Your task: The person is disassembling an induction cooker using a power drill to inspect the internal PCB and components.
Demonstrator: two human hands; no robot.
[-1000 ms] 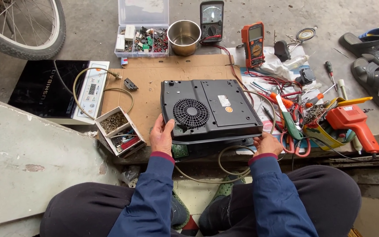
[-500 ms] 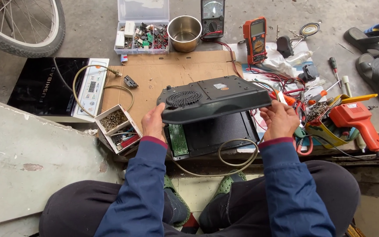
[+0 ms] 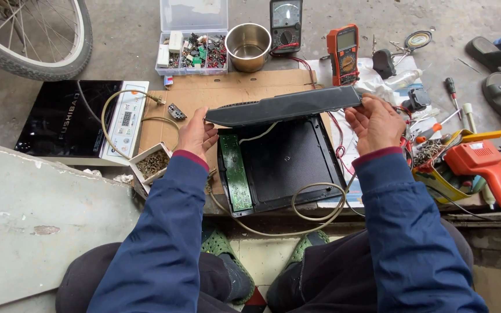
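Head camera shows both hands raising a black plastic housing cover from an opened induction cooker base. The left hand is clenched on the left end of the cover, and the right hand grasps its right end with the fingers curled over the edge. The cover is tilted and seen almost edge-on, above the far side of the base. A white wire runs from under it down into the base.

The base lies on a sheet of cardboard, at its near right part, with a green circuit board along the left side inside. A beige cord loops over the near edge.

At the left edge of the cardboard stands a small box of screws, and beyond it lies a second induction cooker. At the far edge there are a clear parts box, a metal pot and two multimeters. To the right of the cardboard rests an orange glue gun.
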